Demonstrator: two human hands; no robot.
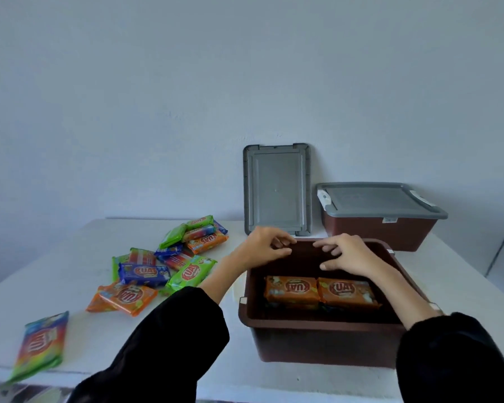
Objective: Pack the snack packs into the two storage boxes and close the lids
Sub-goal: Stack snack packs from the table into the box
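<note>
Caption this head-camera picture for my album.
Left hand and right hand hover over the open brown box holding two orange snack packs; more packs lie beside it.

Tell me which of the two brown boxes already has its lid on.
The far box on the right has a grey lid on it. The near box is open, orange snack packs showing inside, and a loose lid leans against the wall.

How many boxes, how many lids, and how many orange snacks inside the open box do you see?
Brown storage boxes: 2, the open box and the closed box
Grey lids: 2, the leaning lid and the fitted lid
Orange snack packs showing in the open box: 2, the left pack and the right pack
Total: 6
</note>
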